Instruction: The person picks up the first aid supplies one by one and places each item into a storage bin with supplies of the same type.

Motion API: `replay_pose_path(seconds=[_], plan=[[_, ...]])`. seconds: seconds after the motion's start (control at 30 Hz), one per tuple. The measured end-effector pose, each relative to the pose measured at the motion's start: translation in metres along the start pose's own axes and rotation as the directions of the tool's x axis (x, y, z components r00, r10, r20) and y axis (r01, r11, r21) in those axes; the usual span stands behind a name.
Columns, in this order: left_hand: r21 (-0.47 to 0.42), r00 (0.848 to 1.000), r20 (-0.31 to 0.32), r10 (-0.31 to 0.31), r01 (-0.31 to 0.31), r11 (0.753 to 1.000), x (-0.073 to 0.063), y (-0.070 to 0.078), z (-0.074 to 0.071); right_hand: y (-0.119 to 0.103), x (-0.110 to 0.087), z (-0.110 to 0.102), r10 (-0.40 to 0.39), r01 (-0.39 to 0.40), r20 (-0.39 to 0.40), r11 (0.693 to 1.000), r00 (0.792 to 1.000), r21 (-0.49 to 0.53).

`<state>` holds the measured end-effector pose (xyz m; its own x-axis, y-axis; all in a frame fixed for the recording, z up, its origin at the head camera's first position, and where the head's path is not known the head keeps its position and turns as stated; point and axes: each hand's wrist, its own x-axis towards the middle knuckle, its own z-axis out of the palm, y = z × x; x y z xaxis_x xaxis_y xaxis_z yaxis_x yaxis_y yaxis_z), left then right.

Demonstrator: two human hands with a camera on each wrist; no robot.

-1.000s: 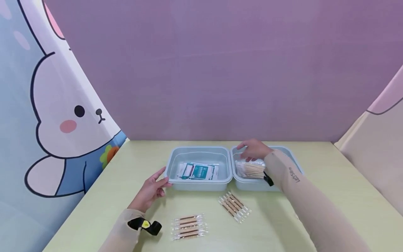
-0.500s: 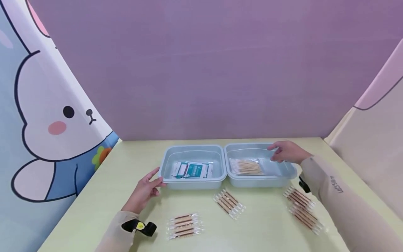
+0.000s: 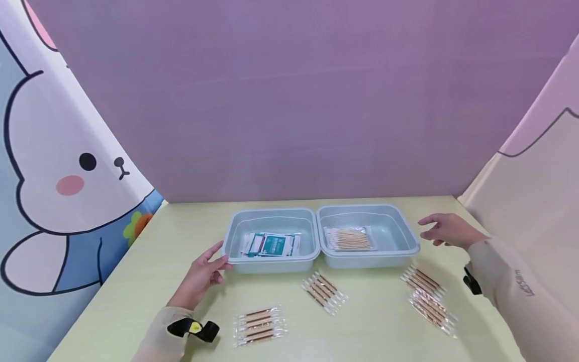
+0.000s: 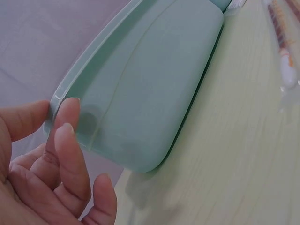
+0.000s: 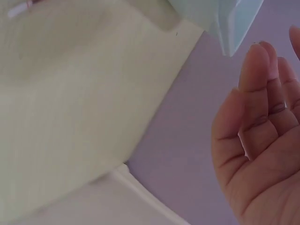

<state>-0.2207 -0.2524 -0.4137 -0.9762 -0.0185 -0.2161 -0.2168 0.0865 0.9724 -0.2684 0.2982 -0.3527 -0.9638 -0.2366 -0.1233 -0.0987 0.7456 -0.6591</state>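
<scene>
Two light-blue plastic bins stand side by side at the back of the table. My left hand pinches the rim of the left bin at its near left corner, and the left wrist view shows thumb and fingertips at the bin's rim. Inside that bin lie several white-and-teal printed packets. A clear bag of cotton swabs sits in the right bin. My right hand hovers just right of that bin, holding nothing, its fingers loosely bent.
Clear-wrapped strips of brown-stemmed swabs lie on the table: one strip front left, another strip in the middle, and two overlapping strips at right. A purple backdrop rises behind the table's far edge.
My right hand has moved from over the swab bag in the right bin to outside its right side. The left hand stays at the left bin's rim. The head view has turned slightly right.
</scene>
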Motion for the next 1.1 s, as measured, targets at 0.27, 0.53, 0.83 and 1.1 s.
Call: replay_pose_path(seconds=[0.27,0.53,0.83,1.1], plan=[[-0.011,1.0,-0.009,0.002,-0.003,1.0,-0.004,-0.001,0.001,0.021,-0.006,0.014,0.085,-0.084,0.007,0.977,0.996,0.197],[-0.003,0.999,-0.047,-0.005,0.005,1.0,-0.007,-0.004,0.0,0.036,-0.005,0.035,0.11,-0.116,0.039,0.929,0.993,0.351],[0.055,0.997,-0.074,-0.009,0.013,0.998,-0.018,-0.009,-0.005,0.044,-0.005,0.049,0.034,-0.08,0.082,0.738,0.996,0.67],[0.299,0.998,0.069,-0.003,-0.018,0.954,-0.032,-0.011,-0.002,0.05,-0.009,0.054,-0.138,-0.059,0.137,0.459,0.981,0.886]])
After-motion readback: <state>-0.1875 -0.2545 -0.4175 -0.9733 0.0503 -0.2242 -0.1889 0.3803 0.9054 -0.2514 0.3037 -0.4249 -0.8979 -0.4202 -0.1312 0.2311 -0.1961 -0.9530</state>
